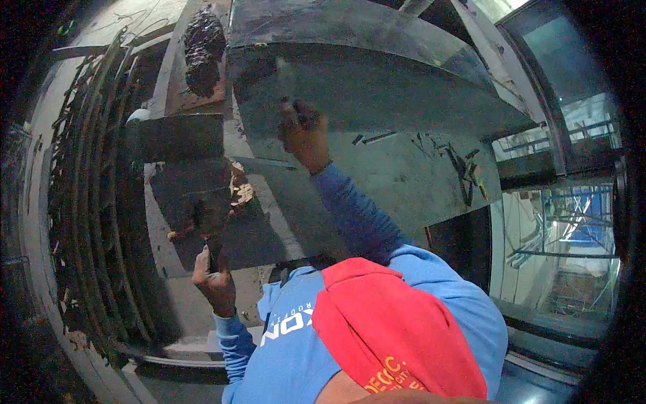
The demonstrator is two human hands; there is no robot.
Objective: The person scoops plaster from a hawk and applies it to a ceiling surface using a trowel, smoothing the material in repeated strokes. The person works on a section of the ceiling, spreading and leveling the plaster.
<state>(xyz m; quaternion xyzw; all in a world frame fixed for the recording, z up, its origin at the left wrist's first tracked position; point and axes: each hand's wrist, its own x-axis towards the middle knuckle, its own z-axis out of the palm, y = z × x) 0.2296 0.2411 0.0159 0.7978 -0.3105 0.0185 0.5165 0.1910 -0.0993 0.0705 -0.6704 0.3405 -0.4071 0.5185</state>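
The right hand (304, 135) is pressing a tool (288, 84) against the grey sheet (404, 114), fingers closed round it. The left hand (214, 277) is gripping the sheet's lower edge; a loosened grip there would probably let it slip.

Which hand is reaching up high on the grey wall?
The right hand, stretched up against the grey wall and gripping a pale tool. The left hand is lower, holding a dark flat board.
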